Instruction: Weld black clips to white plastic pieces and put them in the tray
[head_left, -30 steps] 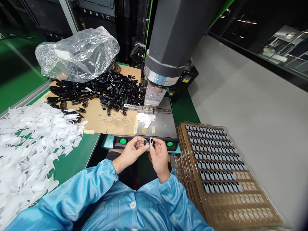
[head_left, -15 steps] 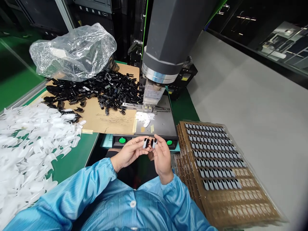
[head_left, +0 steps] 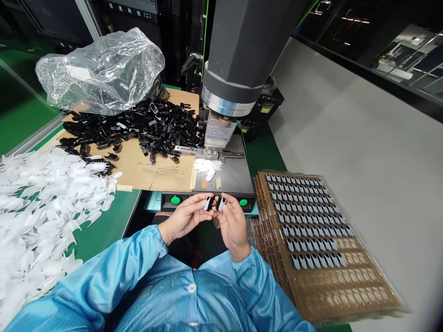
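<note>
My left hand (head_left: 185,216) pinches a small black-and-white plastic part (head_left: 208,203) between thumb and fingers. A second part of the same kind, a black-and-pale plastic piece (head_left: 221,204), is pinched in my right hand (head_left: 234,223). Both parts are held upright side by side, close together, in front of the machine's front edge. Behind them stands a press-like machine with a grey head (head_left: 238,50) and a metal block (head_left: 218,131) over its dark base plate (head_left: 231,177). White pieces (head_left: 206,168) lie on that plate.
At left is a heap of white plastic pieces (head_left: 44,198). Behind it, black plastic parts (head_left: 155,124) cover cardboard (head_left: 155,177) beside a clear plastic bag (head_left: 100,69). Stacked brown trays (head_left: 301,290) at right hold rows of finished-looking parts (head_left: 304,207). Green buttons (head_left: 175,200) flank my hands.
Both parts have turned slightly in my fingers, showing more of their black sides. My hands stay in nearly the same place, and the view has shifted a little.
</note>
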The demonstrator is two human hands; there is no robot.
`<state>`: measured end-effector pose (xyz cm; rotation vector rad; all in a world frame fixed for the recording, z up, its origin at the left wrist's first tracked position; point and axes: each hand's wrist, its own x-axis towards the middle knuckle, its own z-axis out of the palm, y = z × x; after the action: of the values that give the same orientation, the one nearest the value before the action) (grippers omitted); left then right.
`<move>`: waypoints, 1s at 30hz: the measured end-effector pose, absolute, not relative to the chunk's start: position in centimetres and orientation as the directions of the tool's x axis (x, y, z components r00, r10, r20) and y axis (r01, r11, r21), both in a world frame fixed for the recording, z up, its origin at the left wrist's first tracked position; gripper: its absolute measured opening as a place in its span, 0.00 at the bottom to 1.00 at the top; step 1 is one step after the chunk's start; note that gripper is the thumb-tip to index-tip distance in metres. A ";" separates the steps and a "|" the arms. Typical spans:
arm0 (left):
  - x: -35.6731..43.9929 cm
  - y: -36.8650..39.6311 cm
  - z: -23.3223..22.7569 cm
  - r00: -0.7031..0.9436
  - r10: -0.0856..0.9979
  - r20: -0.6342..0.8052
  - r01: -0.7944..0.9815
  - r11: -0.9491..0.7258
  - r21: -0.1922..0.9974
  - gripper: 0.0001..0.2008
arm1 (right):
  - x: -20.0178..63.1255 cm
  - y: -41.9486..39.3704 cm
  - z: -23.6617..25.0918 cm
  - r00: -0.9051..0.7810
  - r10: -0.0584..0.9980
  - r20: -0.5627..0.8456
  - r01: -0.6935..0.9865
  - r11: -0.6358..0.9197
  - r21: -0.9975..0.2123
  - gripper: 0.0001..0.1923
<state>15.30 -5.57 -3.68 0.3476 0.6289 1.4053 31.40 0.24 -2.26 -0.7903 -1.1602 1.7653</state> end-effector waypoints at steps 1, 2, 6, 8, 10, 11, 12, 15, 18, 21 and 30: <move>15.3 -5.6 -3.7 0.040 0.979 -0.198 -0.797 0.151 0.585 0.18 | 31.4 0.2 -2.3 -0.427 0.903 -0.045 -0.314 -0.195 -0.929 0.16; 15.2 -5.6 -3.6 0.037 0.980 -0.195 -0.792 0.148 0.592 0.18 | 31.4 0.2 -2.3 -0.421 0.906 -0.043 -0.319 -0.192 -0.928 0.16; 15.2 -5.6 -3.4 0.011 0.983 -0.183 -0.775 0.124 0.620 0.16 | 31.3 0.1 -2.3 -0.407 0.912 -0.041 -0.333 -0.190 -0.924 0.17; 15.2 -5.5 -3.4 -0.003 0.985 -0.171 -0.766 0.108 0.634 0.16 | 31.3 0.1 -2.3 -0.403 0.914 -0.038 -0.328 -0.183 -0.927 0.17; 15.4 -5.5 -3.4 -0.011 0.987 -0.160 -0.756 0.096 0.647 0.16 | 31.3 0.0 -2.6 -0.385 0.923 -0.023 -0.310 -0.152 -0.939 0.15; 15.4 -5.5 -3.5 -0.013 0.988 -0.157 -0.752 0.093 0.653 0.16 | 31.3 -0.1 -2.7 -0.372 0.928 -0.006 -0.294 -0.124 -0.948 0.14; 15.5 -5.5 -3.5 -0.014 0.988 -0.156 -0.748 0.094 0.657 0.15 | 31.4 -0.1 -2.9 -0.363 0.932 0.017 -0.275 -0.090 -0.957 0.14; 15.7 -5.6 -3.8 -0.003 0.988 -0.155 -0.736 0.103 0.669 0.14 | 32.0 -0.4 -3.3 -0.375 0.924 0.080 -0.184 0.011 -0.983 0.15; 15.7 -5.8 -4.1 0.020 0.987 -0.158 -0.738 0.121 0.664 0.14 | 32.7 -1.0 -2.8 -0.392 0.913 0.113 -0.008 0.119 -0.993 0.17; 15.7 -6.0 -4.2 0.050 0.984 -0.172 -0.750 0.150 0.644 0.14 | 33.1 -1.9 -1.7 -0.390 0.905 0.170 0.160 0.248 -0.955 0.18; 16.6 -6.5 -3.7 0.068 0.986 -0.152 -0.766 0.149 0.625 0.13 | 32.3 -3.4 -0.8 -0.394 0.873 0.287 0.398 0.443 -0.803 0.19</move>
<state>16.60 -6.53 -3.67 0.4355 0.6251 1.3840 32.27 -3.36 -0.80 -1.0649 -1.9767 0.8429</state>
